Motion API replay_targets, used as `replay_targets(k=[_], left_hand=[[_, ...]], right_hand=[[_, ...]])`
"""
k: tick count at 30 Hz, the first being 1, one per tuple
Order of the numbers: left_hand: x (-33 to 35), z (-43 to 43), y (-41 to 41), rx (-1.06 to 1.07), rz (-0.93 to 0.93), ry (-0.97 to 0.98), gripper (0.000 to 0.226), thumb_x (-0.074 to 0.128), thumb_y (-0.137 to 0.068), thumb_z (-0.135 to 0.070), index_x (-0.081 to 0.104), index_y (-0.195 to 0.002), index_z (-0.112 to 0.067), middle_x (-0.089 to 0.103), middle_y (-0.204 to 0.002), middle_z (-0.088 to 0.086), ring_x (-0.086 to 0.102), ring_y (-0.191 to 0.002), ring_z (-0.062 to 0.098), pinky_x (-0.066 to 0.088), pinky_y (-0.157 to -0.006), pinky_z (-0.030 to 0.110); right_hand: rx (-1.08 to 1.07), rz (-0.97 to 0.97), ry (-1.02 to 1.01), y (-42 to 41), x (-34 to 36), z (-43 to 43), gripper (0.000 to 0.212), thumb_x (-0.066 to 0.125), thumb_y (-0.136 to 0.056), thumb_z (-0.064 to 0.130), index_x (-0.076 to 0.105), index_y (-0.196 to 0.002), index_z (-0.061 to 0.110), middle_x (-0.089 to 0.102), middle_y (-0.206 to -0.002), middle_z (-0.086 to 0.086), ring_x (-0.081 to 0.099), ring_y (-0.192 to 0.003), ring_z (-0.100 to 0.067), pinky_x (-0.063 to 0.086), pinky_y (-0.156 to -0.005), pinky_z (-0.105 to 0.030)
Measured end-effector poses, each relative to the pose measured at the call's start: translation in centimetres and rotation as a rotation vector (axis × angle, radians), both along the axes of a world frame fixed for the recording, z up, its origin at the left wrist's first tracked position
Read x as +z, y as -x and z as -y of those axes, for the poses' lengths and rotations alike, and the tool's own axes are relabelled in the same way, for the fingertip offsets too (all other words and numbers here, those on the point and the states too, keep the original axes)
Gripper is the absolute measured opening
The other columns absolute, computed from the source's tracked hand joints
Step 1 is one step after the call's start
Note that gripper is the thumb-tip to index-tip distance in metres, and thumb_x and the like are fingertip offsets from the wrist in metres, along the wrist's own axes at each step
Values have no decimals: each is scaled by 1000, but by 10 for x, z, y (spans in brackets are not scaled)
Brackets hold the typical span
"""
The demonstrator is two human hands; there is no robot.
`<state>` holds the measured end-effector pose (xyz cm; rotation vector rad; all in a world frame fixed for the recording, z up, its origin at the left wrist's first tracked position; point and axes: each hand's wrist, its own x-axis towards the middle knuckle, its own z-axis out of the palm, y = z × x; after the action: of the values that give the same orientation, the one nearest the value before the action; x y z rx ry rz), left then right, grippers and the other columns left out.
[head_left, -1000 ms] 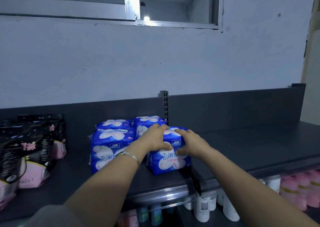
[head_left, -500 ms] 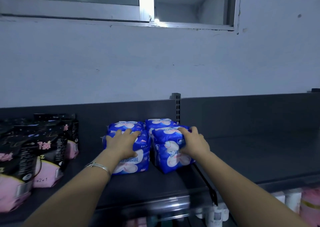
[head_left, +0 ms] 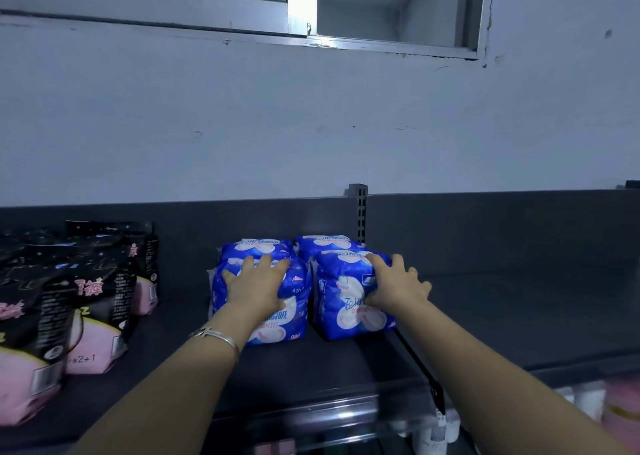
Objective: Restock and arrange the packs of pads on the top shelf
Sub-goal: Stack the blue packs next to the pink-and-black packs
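The picture is dim and looks blue all over. The brightest spot is high above the hands, where light shines on the metal bar of the window frame (head_left: 301,2). The dark shelf (head_left: 502,316) to the right of the hands is in deep shadow. Below the hands, the shelf's front edge and the things under it are blurry. Straight lines bend near the edges.

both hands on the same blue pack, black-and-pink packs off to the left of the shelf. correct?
Not quite. The head view shows the left hand on the front left blue pack and the right hand on the front right blue pack. The black-and-pink packs do sit left.
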<state>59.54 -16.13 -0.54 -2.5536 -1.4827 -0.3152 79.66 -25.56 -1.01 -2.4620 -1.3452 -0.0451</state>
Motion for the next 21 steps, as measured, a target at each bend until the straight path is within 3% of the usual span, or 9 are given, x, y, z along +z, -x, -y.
replay_targets(k=[5,10,16,21], left_hand=[[6,8,7,-41,-17,-22,72,60,-83,-46,23,-145,-36,26,-150,0,19,-140,28,14,-110,62],[8,20,6,-206,101,-197,48,49,-91,-47,41,-136,-33,41,-140,-5,34,-130,22,23,-109,43],[-10,44,2,-347,112,-348,28,40,-96,-40,52,-118,-28,58,-117,-6,49,-112,20,32,-91,35],[-32,66,18,-335,71,-371,25,39,-96,-36,52,-114,-25,60,-114,-4,51,-109,21,31,-86,35]], right_hand=[[41,125,-71,13,2,9,89,64,-82,47,6,-149,40,6,-156,-4,16,-140,-37,23,-106,-58],[49,262,-182,33,0,18,61,52,-92,40,24,-146,32,18,-153,-5,18,-139,-34,23,-107,-54],[182,460,-285,57,-21,33,33,50,-92,33,57,-122,21,55,-120,-5,47,-115,-32,37,-88,-38],[253,536,-264,63,-37,56,21,76,-72,30,70,-87,17,64,-84,-5,61,-82,-33,47,-68,-37]])
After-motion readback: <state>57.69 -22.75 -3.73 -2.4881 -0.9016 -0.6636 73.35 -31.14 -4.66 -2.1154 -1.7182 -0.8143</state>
